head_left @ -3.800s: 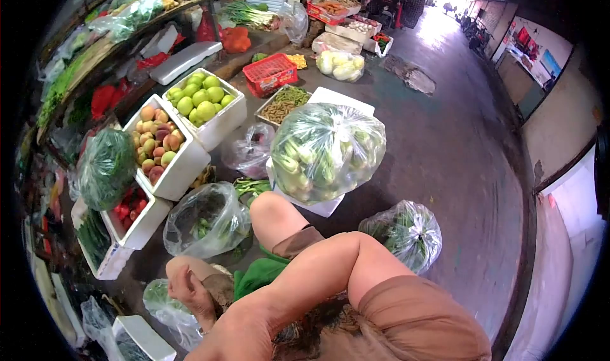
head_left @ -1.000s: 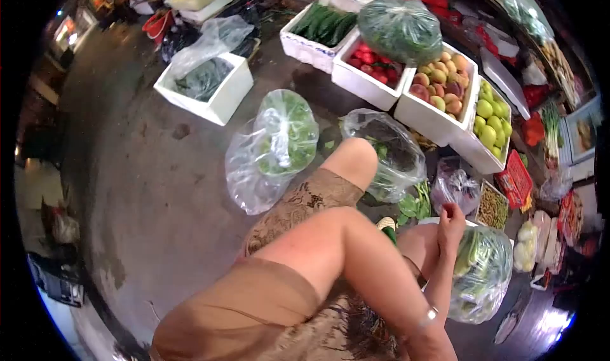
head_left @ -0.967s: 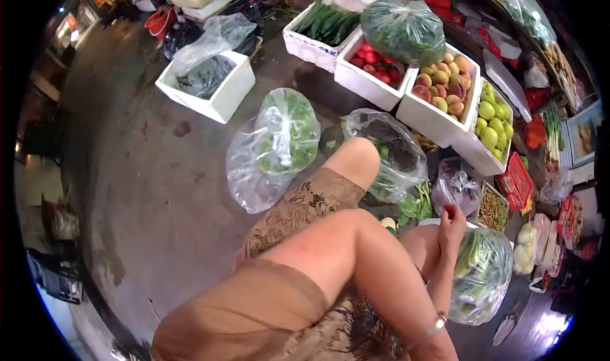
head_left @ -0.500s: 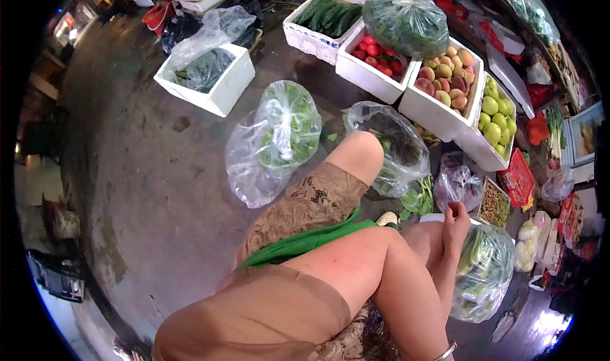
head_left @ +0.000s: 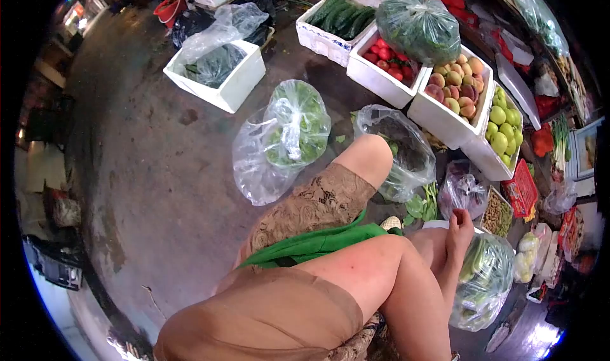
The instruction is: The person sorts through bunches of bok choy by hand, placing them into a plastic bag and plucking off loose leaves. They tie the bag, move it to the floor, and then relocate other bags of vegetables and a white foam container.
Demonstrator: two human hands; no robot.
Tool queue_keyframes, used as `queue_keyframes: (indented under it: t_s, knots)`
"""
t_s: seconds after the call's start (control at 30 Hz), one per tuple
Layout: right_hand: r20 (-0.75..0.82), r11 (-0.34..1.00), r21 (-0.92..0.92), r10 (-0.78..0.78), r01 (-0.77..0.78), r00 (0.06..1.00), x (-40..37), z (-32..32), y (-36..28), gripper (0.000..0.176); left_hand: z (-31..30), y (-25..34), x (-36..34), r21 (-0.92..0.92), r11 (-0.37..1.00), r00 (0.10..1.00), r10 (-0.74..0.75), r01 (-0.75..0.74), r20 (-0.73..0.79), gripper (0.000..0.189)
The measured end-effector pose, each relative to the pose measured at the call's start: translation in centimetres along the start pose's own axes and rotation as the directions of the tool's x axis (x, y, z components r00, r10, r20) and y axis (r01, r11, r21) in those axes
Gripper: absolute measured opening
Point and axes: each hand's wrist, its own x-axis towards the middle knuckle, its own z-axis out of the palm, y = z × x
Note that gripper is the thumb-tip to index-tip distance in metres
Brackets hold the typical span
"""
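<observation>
My right hand (head_left: 459, 226) is at the right, above my knee, fingers curled in loosely; I see nothing in them. Just below it is a clear plastic bag of green vegetables (head_left: 486, 278), and a small clear bag (head_left: 464, 192) with dark contents lies beyond it. My bent left arm (head_left: 356, 272) crosses my lap and runs off the bottom edge, its hand out of sight. A green cloth (head_left: 311, 243) lies over the lace skirt (head_left: 311, 208). An open clear bag (head_left: 406, 151) with leafy greens stands past my knee.
A tied bag of greens (head_left: 292, 126) lies on the floor. White foam boxes hold cucumbers (head_left: 340, 14), tomatoes (head_left: 387, 59), peaches (head_left: 457, 84) and green fruit (head_left: 502, 129). Another foam box (head_left: 235, 91) stands at the left, with a red bucket (head_left: 170, 10) behind it.
The whole view has shifted slightly, so the boxes and bags appear a little further right. My right hand keeps its curled pose; the left wrist's bracelet has nearly left the frame.
</observation>
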Motion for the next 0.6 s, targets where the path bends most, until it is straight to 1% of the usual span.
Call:
queue_keyframes:
  t_s: [0.07, 0.17, 0.3, 0.4, 0.47, 0.6]
  knots:
    - [0.004, 1.0, 0.015, 0.026, -0.026, 1.0, 0.0, -0.1, 0.1, 0.014, -0.1, 0.0, -0.1, 0.0, 1.0, 1.0, -0.007, 0.007, -0.011, 0.068]
    - [-0.009, 1.0, -0.003, 0.002, -0.002, 1.0, 0.1, -0.1, -0.1, 0.013, -0.1, 0.1, -0.1, -0.005, 1.0, 1.0, -0.008, 0.008, -0.011, 0.067]
    - [-0.005, 1.0, 0.018, 0.014, -0.014, 1.0, -0.3, -0.1, -0.7, 0.013, -0.1, -0.2, -0.4, -0.033, 0.999, 0.999, 0.0, -0.001, -0.032, 0.065]
    - [-0.013, 0.998, 0.046, -0.031, 0.031, 0.999, 0.0, -0.1, -0.2, 0.012, -0.2, -0.1, -0.3, -0.036, 0.999, 0.999, 0.002, -0.003, -0.033, 0.064]
    - [-0.007, 0.998, 0.062, 0.012, -0.012, 1.0, -0.1, -0.1, -0.7, 0.013, -0.2, -0.1, -0.5, -0.033, 0.999, 0.999, -0.002, 0.0, -0.042, 0.063]
    - [0.005, 0.996, 0.082, 0.035, -0.035, 0.999, -0.3, -0.5, -1.0, 0.015, -0.3, -0.2, -0.6, -0.043, 0.999, 0.999, 0.004, -0.006, -0.048, 0.061]
